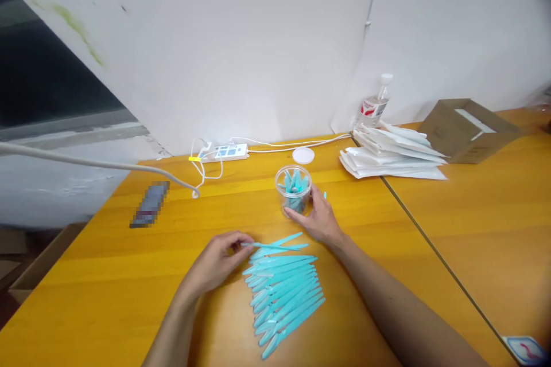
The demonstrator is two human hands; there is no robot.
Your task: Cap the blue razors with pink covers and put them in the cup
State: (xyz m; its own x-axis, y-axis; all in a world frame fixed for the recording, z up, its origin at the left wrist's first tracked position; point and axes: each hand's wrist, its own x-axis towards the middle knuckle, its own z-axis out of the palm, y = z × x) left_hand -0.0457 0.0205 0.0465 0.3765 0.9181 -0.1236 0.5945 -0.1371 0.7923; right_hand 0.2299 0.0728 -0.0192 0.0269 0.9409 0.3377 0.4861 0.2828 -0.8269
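My left hand (224, 257) pinches the near end of a thin turquoise stick (275, 247) between thumb and fingers, above the top of a row of sticks. Several more turquoise sticks (284, 292) lie side by side on the table in front of me, their wider ends to the left and narrow ends to the right. My right hand (316, 215) is wrapped round the lower right side of a clear round jar (293, 192). The jar stands upright and open, with several short turquoise pieces inside. Another small turquoise bit shows just right of my right hand.
Behind the jar lies a round white lid (303, 155). A power strip (228, 152) with white cables runs along the wall. White envelopes (391, 155), a bottle (375, 106) and a cardboard box (460, 132) stand at the back right. A blurred phone-like object (150, 205) lies left.
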